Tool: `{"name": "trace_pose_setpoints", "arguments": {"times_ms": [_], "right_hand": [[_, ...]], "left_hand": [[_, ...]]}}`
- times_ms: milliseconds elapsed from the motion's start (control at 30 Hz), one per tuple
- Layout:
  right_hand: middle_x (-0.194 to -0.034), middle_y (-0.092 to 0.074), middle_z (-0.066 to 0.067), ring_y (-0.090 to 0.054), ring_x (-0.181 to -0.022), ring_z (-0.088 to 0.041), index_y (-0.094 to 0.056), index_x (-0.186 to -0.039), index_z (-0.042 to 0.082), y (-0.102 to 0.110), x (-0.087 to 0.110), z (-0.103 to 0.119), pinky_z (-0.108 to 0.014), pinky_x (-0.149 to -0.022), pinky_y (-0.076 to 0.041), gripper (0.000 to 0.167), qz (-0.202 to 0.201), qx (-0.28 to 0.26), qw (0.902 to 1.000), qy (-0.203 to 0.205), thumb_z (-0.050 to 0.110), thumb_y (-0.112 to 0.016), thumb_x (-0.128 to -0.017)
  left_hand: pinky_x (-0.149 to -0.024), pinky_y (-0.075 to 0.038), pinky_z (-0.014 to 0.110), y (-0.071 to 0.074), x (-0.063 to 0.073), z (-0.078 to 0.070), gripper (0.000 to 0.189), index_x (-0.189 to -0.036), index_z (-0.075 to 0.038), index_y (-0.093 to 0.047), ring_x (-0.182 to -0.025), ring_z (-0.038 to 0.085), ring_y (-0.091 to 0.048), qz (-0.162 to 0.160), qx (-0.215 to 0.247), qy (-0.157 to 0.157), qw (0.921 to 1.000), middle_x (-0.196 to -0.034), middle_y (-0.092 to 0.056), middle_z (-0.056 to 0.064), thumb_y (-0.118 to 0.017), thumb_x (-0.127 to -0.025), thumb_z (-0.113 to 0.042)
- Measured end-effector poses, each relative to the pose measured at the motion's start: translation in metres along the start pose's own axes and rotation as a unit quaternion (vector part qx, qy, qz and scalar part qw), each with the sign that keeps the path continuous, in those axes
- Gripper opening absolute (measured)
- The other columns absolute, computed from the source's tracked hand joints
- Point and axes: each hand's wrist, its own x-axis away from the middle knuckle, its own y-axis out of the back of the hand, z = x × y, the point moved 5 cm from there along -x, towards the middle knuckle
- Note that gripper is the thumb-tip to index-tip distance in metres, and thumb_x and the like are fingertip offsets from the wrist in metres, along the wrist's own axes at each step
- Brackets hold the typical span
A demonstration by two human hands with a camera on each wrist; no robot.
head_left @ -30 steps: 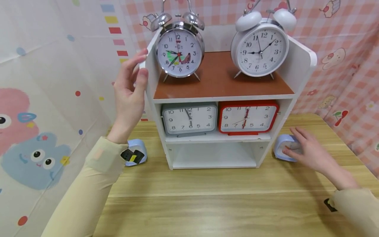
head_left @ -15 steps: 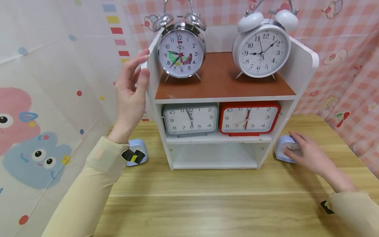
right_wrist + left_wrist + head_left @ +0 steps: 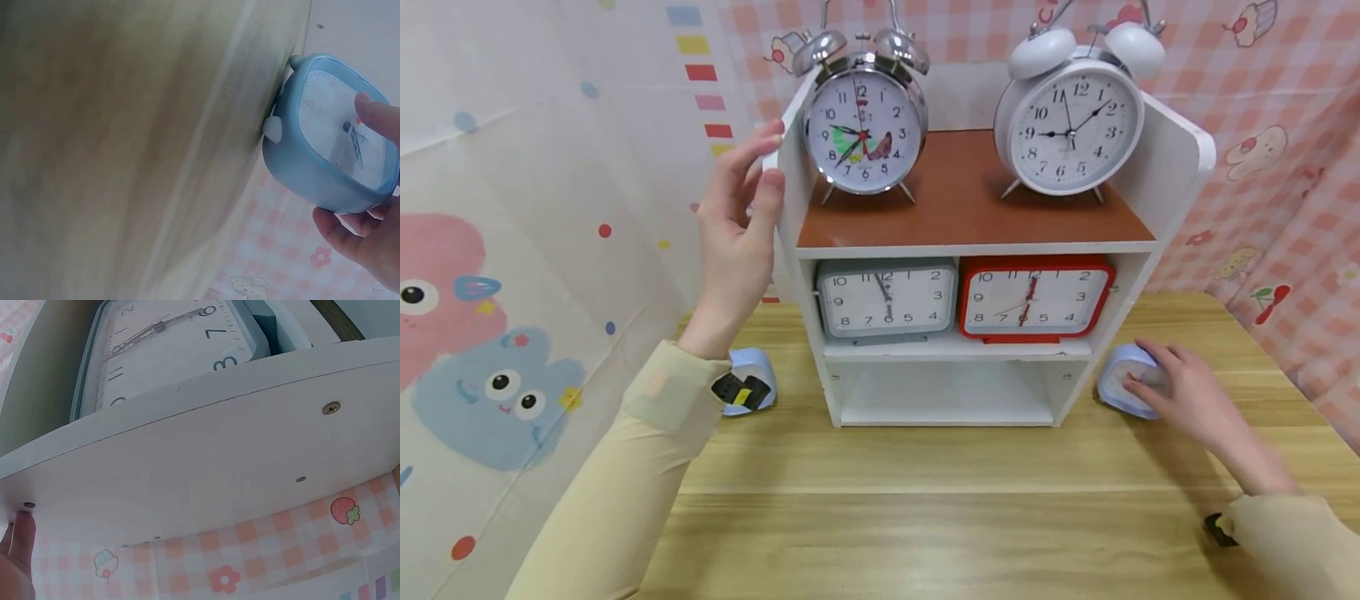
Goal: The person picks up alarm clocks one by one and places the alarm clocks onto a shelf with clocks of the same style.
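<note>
My right hand (image 3: 1198, 396) holds a small light-blue alarm clock (image 3: 331, 140) just right of the white shelf. Its thumb lies over the clock's white face, and the other fingers reach round the side. The clock's little feet are at or very near the tabletop; I cannot tell if they touch. On the opposite side, my left hand (image 3: 737, 229) touches the upper left side panel of the shelf (image 3: 973, 248) with loosely bent fingers. In the left wrist view, a fingertip (image 3: 24, 534) meets the panel's outer face near a screw.
Atop the shelf stand a silver twin-bell clock (image 3: 867, 129) and a white twin-bell clock (image 3: 1075, 133). Below sit a grey clock (image 3: 887, 300) and a red-framed clock (image 3: 1037, 298). Another blue clock (image 3: 760, 375), partly hidden by my left wrist, stands left on the wooden table (image 3: 925, 517).
My right hand has closed in on the blue alarm clock and now grips it, and the clock has tilted slightly. The left hand stays at the side panel. The head view has shifted a little.
</note>
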Motion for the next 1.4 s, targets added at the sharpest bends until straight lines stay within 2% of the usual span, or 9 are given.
{"name": "trace_pose_setpoints", "arguments": {"times_ms": [200, 433, 633, 867, 1133, 1400], "right_hand": [[-0.107, -0.065, -0.03, -0.062, -0.092, -0.044, -0.058, -0.138, -0.008, 0.0, 0.002, -0.001, -0.056, -0.076, -0.047, 0.061, 0.004, -0.003, 0.9999, -0.016, 0.015, -0.084, -0.087], [-0.107, -0.065, -0.03, -0.063, -0.093, -0.046, -0.058, -0.138, -0.01, 0.001, 0.003, -0.002, -0.06, -0.075, -0.049, 0.062, 0.014, 0.0, 0.9993, -0.035, 0.019, -0.083, -0.09], [-0.106, -0.066, -0.03, -0.063, -0.085, -0.039, -0.059, -0.138, -0.009, 0.007, 0.005, 0.002, -0.045, -0.067, -0.047, 0.061, 0.023, -0.005, 0.9982, -0.056, 0.024, -0.081, -0.092], [-0.119, -0.064, -0.037, -0.065, -0.094, -0.05, -0.058, -0.138, -0.008, 0.024, 0.007, 0.016, -0.061, -0.072, -0.051, 0.058, 0.007, -0.013, 0.9974, -0.07, 0.023, -0.08, -0.094], [-0.115, -0.068, -0.036, -0.067, -0.088, -0.048, -0.063, -0.133, -0.007, 0.047, 0.014, 0.036, -0.059, -0.068, -0.053, 0.054, -0.029, 0.014, 0.9989, -0.034, 0.02, -0.083, -0.09], [-0.105, -0.071, -0.029, -0.067, -0.079, -0.038, -0.067, -0.128, -0.004, 0.061, 0.02, 0.059, -0.038, -0.059, -0.049, 0.054, -0.047, 0.046, 0.9978, 0.011, 0.015, -0.089, -0.082]], "left_hand": [[-0.123, -0.048, 0.035, 0.001, 0.0, 0.001, 0.034, -0.141, 0.001, -0.056, -0.147, 0.017, -0.053, 0.004, -0.003, -0.008, 1.0, -0.158, -0.056, 0.011, -0.052, -0.108, -0.008], [-0.123, -0.048, 0.034, 0.0, 0.0, 0.001, 0.034, -0.141, -0.001, -0.056, -0.147, 0.016, -0.053, 0.003, -0.004, 0.001, 1.0, -0.158, -0.056, 0.009, -0.052, -0.108, -0.008], [-0.123, -0.048, 0.035, 0.0, 0.001, 0.002, 0.034, -0.14, 0.0, -0.056, -0.146, 0.018, -0.054, 0.001, 0.005, -0.003, 1.0, -0.157, -0.057, 0.011, -0.053, -0.109, -0.012], [-0.122, -0.049, 0.035, 0.0, 0.0, 0.002, 0.036, -0.14, 0.001, -0.056, -0.146, 0.018, -0.054, -0.002, 0.009, -0.007, 0.9999, -0.157, -0.058, 0.011, -0.055, -0.109, -0.018], [-0.124, -0.047, 0.035, 0.0, 0.0, 0.001, 0.035, -0.14, 0.001, -0.056, -0.147, 0.018, -0.054, 0.0, 0.006, -0.009, 0.9999, -0.157, -0.057, 0.011, -0.054, -0.109, -0.014], [-0.123, -0.048, 0.034, 0.001, 0.0, 0.001, 0.035, -0.142, 0.0, -0.055, -0.147, 0.018, -0.053, 0.007, -0.003, -0.008, 0.9999, -0.158, -0.056, 0.011, -0.053, -0.109, -0.015]]}}
